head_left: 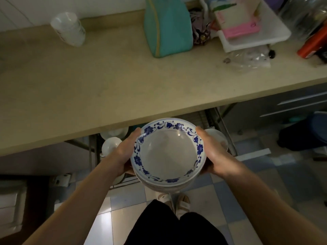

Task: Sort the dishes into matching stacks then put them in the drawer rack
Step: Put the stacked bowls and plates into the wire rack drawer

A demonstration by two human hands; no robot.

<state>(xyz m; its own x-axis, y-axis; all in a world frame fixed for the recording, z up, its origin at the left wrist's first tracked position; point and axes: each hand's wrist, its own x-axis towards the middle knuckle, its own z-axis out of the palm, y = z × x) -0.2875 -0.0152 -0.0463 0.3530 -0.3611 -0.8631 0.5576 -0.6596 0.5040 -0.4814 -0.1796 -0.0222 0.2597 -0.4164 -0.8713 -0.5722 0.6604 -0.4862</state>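
Now both hands, left hand (123, 152) and right hand (213, 152), grip stacked bowls (168, 152)

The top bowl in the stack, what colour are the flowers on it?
Blue flowers and vines ring the white top bowl, seen clearly in the head view.

A home kitchen: a beige countertop (106, 82) carries household clutter, a pull-out wire dish rack (217, 124) sits beneath it, and checkered floor tiles (230, 200) lie below.
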